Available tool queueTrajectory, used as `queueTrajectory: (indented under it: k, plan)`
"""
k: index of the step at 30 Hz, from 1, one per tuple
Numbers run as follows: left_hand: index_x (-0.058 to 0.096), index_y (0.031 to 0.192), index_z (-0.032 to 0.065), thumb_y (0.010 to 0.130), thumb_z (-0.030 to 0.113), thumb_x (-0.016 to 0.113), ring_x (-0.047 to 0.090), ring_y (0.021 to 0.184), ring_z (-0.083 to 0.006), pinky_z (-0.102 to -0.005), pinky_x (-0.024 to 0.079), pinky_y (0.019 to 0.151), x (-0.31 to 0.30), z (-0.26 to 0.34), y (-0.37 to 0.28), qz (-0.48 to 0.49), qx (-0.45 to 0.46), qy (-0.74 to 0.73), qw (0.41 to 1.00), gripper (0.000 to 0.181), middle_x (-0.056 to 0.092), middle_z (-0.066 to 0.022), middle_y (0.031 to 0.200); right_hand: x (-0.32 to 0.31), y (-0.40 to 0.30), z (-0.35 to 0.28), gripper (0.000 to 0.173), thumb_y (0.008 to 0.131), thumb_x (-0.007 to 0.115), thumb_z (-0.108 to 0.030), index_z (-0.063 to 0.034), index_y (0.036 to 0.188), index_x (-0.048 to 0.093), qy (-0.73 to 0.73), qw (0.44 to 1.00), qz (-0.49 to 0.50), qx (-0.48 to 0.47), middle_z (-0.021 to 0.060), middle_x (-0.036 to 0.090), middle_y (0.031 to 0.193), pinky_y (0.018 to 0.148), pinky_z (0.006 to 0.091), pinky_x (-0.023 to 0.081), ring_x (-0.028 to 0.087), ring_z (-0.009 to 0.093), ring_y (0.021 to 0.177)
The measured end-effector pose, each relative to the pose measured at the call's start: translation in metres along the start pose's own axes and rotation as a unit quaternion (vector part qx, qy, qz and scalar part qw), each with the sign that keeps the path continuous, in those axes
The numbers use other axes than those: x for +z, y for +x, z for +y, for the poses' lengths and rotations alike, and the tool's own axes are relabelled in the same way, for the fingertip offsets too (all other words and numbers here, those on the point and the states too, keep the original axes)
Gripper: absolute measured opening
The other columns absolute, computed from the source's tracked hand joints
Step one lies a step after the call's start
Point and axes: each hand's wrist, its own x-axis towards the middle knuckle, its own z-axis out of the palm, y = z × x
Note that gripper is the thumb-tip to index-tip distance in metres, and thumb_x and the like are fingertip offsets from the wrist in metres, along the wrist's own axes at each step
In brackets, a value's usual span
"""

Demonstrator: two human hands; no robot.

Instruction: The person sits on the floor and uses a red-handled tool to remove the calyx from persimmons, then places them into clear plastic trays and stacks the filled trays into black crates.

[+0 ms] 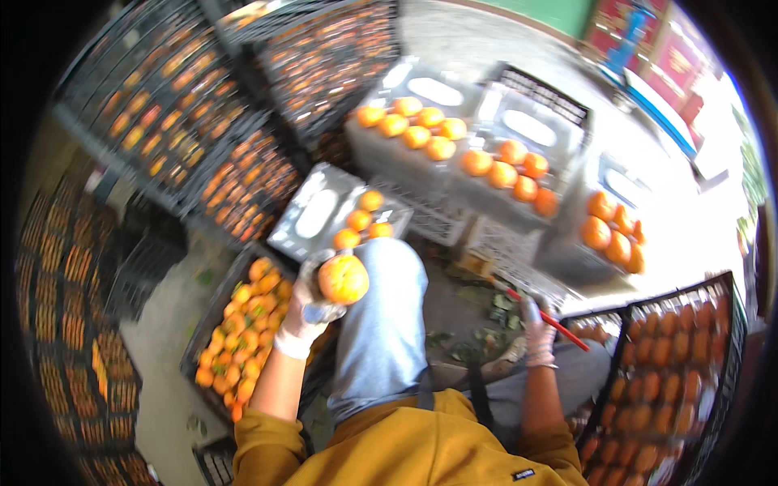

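Note:
My gloved left hand holds up a large orange persimmon beside my left knee. Below that hand lies a dark crate full of loose persimmons, some with green leaves. My gloved right hand grips a slim red tool over my right leg; blur hides its working end. Just past my left knee, a clear plastic clamshell pack stands with its lid up and several persimmons in it.
More clear packs with persimmons stand ahead on white crates. Black crates of fruit rise at the left and right. Cut leaves litter the floor between my legs. Further stacked crates line the far left.

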Motion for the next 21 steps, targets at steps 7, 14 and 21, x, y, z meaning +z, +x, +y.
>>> queueTrajectory:
  k: [7,14,21]
  plan:
    - [0.035,0.133,0.0107,0.059,0.002,0.069,0.047,0.114,-0.0315,-0.0445,0.038,0.099,0.112,-0.041,0.032,-0.082,-0.061,-0.332,0.938,0.082,0.038,-0.0134,0.132,-0.007,0.032,-0.002,0.011,0.083,0.059,-0.012,-0.0067,0.093,0.062,-0.128,0.991,0.006,-0.041,-0.001,0.059,0.075,0.062,0.0247,0.044,0.052,0.008,0.069]
    - [0.046,0.115,0.0024,0.076,0.037,0.066,0.057,0.091,-0.029,-0.0401,0.051,0.08,0.165,-0.079,0.051,0.045,-0.358,-0.438,0.823,0.057,0.053,-0.0196,0.107,-0.005,0.028,-0.008,0.018,0.085,0.058,-0.017,-0.0039,0.097,0.06,-0.01,1.0,-0.006,-0.017,0.0014,0.06,0.076,0.065,0.0239,0.046,0.054,0.008,0.069]
    - [0.046,0.11,0.0041,0.08,0.056,0.052,0.057,0.074,-0.0304,-0.041,0.053,0.065,0.178,-0.116,0.068,0.185,-0.453,-0.349,0.799,0.06,0.055,-0.02,0.098,-0.003,-0.017,-0.072,0.01,0.082,0.061,-0.011,-0.0011,0.084,0.058,0.087,0.993,0.07,-0.04,0.0049,0.062,0.073,0.063,0.0228,0.047,0.057,0.009,0.067]
